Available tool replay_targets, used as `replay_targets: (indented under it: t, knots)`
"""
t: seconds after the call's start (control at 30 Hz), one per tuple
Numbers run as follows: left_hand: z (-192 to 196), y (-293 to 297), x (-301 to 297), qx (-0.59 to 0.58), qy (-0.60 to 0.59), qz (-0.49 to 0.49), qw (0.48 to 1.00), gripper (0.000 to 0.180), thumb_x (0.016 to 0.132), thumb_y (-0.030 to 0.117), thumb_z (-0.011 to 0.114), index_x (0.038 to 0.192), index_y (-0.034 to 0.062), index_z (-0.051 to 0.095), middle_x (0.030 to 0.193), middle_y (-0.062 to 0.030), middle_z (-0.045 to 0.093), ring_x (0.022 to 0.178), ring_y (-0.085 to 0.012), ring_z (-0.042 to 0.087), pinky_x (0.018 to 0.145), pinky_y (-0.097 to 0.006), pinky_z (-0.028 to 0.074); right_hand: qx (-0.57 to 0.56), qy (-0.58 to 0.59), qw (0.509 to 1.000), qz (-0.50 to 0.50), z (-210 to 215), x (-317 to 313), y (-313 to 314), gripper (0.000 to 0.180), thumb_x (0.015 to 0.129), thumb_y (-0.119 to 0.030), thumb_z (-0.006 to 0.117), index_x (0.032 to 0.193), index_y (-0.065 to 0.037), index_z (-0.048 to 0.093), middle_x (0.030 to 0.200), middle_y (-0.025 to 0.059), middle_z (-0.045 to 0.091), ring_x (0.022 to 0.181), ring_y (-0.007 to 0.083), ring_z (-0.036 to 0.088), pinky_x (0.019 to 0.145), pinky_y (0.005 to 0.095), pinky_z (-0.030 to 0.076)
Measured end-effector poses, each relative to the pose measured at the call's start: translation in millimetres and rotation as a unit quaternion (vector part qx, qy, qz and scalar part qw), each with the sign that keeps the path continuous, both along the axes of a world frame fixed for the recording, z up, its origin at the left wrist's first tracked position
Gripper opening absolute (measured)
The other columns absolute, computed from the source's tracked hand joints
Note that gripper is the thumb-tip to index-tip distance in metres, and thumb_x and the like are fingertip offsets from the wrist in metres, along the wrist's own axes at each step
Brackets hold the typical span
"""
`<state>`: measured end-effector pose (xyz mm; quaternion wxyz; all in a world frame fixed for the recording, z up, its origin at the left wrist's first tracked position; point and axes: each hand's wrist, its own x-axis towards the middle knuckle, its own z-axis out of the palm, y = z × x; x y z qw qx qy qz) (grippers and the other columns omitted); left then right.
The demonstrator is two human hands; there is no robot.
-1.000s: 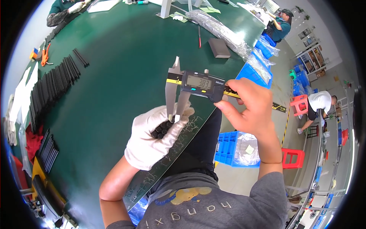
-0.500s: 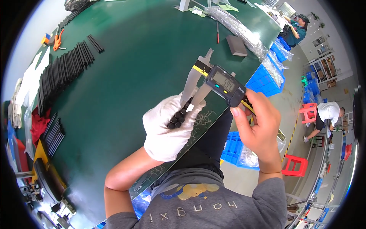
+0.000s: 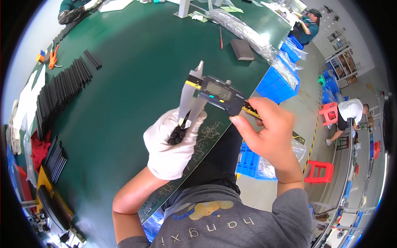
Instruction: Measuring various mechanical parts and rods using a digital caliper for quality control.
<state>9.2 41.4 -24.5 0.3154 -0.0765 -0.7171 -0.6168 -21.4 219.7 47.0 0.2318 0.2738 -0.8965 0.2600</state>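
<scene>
My left hand point(image 3: 163, 146), in a white glove, is closed round a small bundle of black rods point(image 3: 177, 135), their ends towards me. Bare, my right hand point(image 3: 273, 132) grips the beam of a digital caliper point(image 3: 225, 94) between thumb and fingers, to the right of the display. The caliper's jaws point down into the gloved hand and stand slightly apart, at the upper end of the bundle. Whether they touch a rod is hard to make out. Both hands are above the near edge of the green table point(image 3: 124, 82).
A long row of black rods point(image 3: 62, 89) lies at the left, with orange pliers point(image 3: 53, 57) beyond it and more rods point(image 3: 56, 161) nearer. A dark block point(image 3: 242, 49) sits far right. Blue crates point(image 3: 278, 84) stand beside the table. Other people work farther off.
The caliper and both hands appear further left, as the whole view has shifted. The rods in my glove sit at a slightly different angle. Another person's arm now shows at the far left.
</scene>
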Motion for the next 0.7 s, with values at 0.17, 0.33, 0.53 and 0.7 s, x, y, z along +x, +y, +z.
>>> replay_targets:
  t: [0.17, 0.33, 0.53, 0.7]
  knots:
    - [2.5, -0.2, 1.2, 0.005, -0.025, 0.008, 1.0, 0.02, 0.075, -0.003, 0.068, 0.094, 0.0033, 0.065, 0.078, -0.0056, 0.064, 0.063, -0.0113, 0.059, 0.059, -0.022, 0.047, 0.028, 0.012, 0.999, 0.029, -1.9, -1.4, 0.6, 0.029, 0.07, -0.02, 0.073, 0.089, -0.003, 0.059, 0.067, 0.0071, 0.058, 0.049, 0.0219, 0.054, 0.044, 0.0308, 0.04]
    - [-0.8, -3.3, 2.8, 0.013, -0.024, -0.021, 0.999, 0.026, 0.073, -0.006, 0.065, 0.097, 0.0025, 0.063, 0.085, -0.0077, 0.064, 0.068, -0.0136, 0.059, 0.063, -0.023, 0.047, 0.014, -0.008, 0.999, 0.034, 1.7, 3.7, 0.3, 0.027, 0.071, -0.016, 0.072, 0.091, -0.002, 0.058, 0.066, 0.0064, 0.055, 0.047, 0.0201, 0.052, 0.043, 0.0298, 0.04]
    - [0.1, -3.6, 5.1, 0.031, -0.046, -0.034, 0.998, 0.03, 0.068, -0.008, 0.064, 0.097, 0.0015, 0.062, 0.087, -0.0089, 0.063, 0.071, -0.0149, 0.059, 0.065, -0.024, 0.047, 0.01, -0.01, 0.999, 0.041, 1.6, 2.7, -1.0, 0.028, 0.07, -0.018, 0.074, 0.087, -0.002, 0.058, 0.065, 0.0066, 0.056, 0.048, 0.0189, 0.053, 0.043, 0.0285, 0.04]
    - [0.2, -8.3, 5.3, 0.027, -0.03, -0.059, 0.997, 0.033, 0.067, -0.008, 0.063, 0.099, 0.001, 0.062, 0.087, -0.009, 0.063, 0.071, -0.0142, 0.059, 0.065, -0.023, 0.047, -0.004, -0.028, 0.999, 0.028, 1.7, 2.1, 0.3, 0.029, 0.068, -0.02, 0.076, 0.084, -0.002, 0.059, 0.066, 0.0069, 0.057, 0.048, 0.0195, 0.053, 0.044, 0.0286, 0.041]
